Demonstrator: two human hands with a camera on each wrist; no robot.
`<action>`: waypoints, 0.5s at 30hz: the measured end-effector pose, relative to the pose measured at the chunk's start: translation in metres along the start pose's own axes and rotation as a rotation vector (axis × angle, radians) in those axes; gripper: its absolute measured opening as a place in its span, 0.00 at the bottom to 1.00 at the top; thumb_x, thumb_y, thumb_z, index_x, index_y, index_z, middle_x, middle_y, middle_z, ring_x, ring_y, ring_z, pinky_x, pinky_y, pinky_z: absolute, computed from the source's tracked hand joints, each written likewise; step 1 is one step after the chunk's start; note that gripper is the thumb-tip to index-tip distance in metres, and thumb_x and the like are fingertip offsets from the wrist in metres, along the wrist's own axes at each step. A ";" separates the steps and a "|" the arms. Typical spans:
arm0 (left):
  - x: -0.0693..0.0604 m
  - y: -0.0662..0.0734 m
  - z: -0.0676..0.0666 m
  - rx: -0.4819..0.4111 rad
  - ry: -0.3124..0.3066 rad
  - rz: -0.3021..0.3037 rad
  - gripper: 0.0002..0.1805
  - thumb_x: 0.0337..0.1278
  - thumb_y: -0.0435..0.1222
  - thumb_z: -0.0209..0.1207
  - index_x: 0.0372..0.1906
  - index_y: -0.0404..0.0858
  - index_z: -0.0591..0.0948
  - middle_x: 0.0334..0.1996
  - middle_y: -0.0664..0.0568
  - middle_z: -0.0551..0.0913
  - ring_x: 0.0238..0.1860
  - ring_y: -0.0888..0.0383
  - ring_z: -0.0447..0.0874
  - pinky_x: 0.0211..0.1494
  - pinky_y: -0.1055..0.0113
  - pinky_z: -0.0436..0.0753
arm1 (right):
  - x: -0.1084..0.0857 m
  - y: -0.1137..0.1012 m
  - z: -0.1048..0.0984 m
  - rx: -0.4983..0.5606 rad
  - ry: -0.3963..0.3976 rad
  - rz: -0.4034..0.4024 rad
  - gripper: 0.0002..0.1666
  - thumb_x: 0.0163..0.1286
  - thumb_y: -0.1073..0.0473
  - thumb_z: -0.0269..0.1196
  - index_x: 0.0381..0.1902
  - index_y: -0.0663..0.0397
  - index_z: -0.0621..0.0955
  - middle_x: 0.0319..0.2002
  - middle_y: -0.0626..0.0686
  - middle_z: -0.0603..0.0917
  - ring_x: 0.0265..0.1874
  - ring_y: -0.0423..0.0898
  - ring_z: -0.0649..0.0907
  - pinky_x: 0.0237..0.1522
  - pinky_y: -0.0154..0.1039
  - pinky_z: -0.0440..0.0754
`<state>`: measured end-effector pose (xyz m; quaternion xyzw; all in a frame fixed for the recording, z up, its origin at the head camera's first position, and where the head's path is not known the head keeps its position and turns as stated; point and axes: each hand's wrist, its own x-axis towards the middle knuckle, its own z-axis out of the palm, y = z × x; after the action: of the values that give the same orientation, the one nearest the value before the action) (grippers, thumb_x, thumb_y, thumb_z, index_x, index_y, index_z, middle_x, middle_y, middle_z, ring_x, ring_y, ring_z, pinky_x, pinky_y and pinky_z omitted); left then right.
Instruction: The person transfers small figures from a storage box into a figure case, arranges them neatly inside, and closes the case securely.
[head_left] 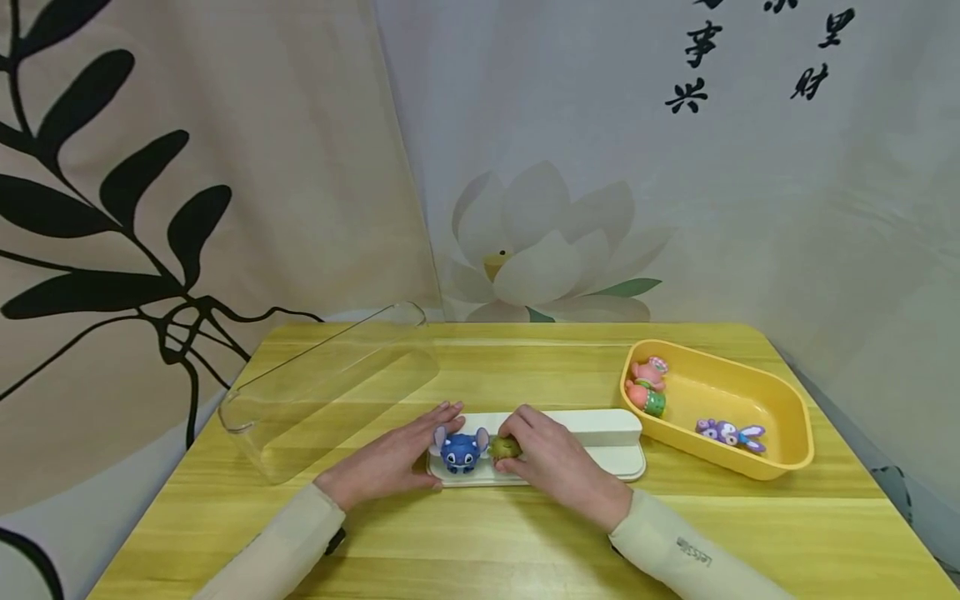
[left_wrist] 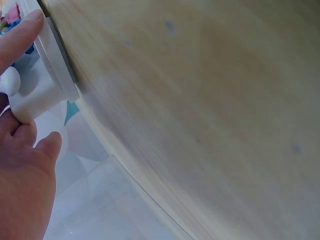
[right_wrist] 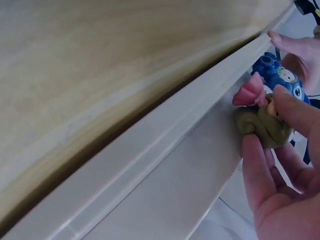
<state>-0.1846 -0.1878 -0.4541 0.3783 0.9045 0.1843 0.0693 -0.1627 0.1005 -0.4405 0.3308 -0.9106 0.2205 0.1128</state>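
A long white stepped display base [head_left: 611, 454] lies on the table. My left hand [head_left: 390, 462] grips its left end, thumb at the front edge and fingers toward the back. Close by those fingers, a blue big-eared figurine [head_left: 460, 450] stands on the base. My right hand [head_left: 558, 462] pinches a small olive-green figurine [head_left: 504, 447] just right of the blue one. In the right wrist view, the olive-green figurine [right_wrist: 262, 127] shows a pink part, with thumb and fingers on either side of it. Whether its underside touches the base cannot be told.
A yellow tray [head_left: 780, 417] at the right holds a pink-and-green figurine [head_left: 647, 387] and a purple rabbit-like figurine [head_left: 731, 435], lying down. A clear plastic cover [head_left: 330, 392] lies at the back left of the wooden table [head_left: 480, 542]. A printed curtain hangs behind.
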 end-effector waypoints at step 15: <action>0.000 0.000 0.000 -0.018 -0.013 -0.013 0.51 0.58 0.46 0.74 0.82 0.45 0.60 0.84 0.51 0.47 0.83 0.53 0.46 0.79 0.51 0.64 | -0.003 0.002 0.004 -0.092 0.028 -0.065 0.20 0.59 0.50 0.79 0.44 0.49 0.83 0.38 0.44 0.77 0.35 0.40 0.77 0.39 0.37 0.83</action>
<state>-0.1847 -0.1875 -0.4536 0.3728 0.9048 0.1898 0.0797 -0.1623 0.1014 -0.4456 0.3517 -0.9068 0.1794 0.1478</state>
